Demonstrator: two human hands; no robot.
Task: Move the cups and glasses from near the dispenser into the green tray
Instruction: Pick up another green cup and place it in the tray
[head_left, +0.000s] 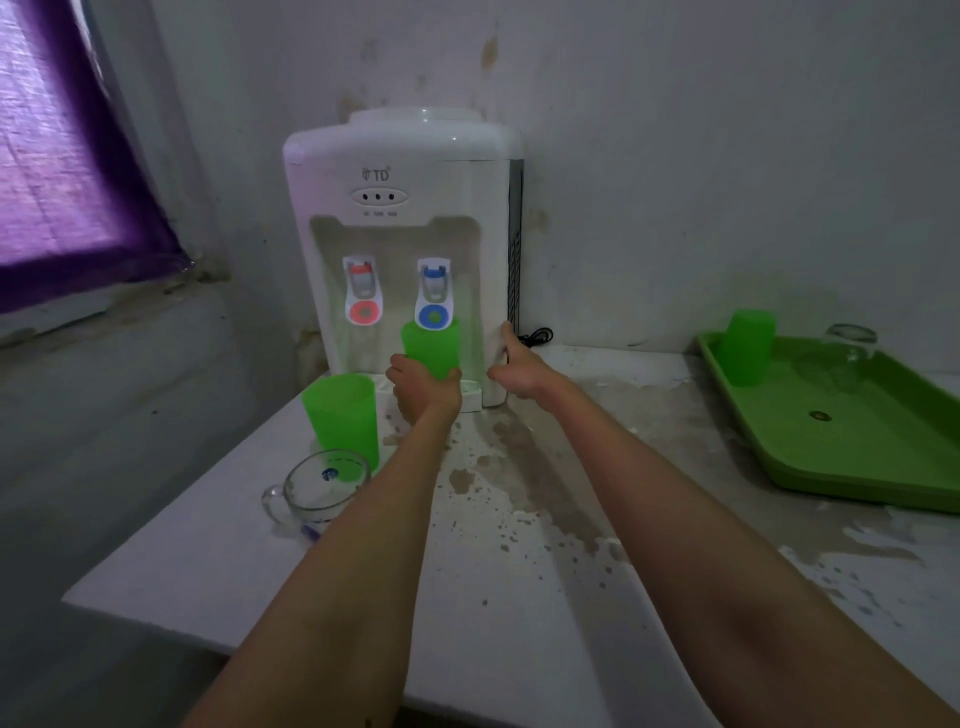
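Two hands at dispenser, left hand grip on green cup, right hand bracing

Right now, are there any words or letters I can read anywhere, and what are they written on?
"TD", with a small logo beside it: on the front of the white water dispenser, above three small lights.
Tiny labels under those lights: too blurred to read.
Blue mark on the clear glass mug: too small to read.
The green cups, the green tray and the taps show no words.
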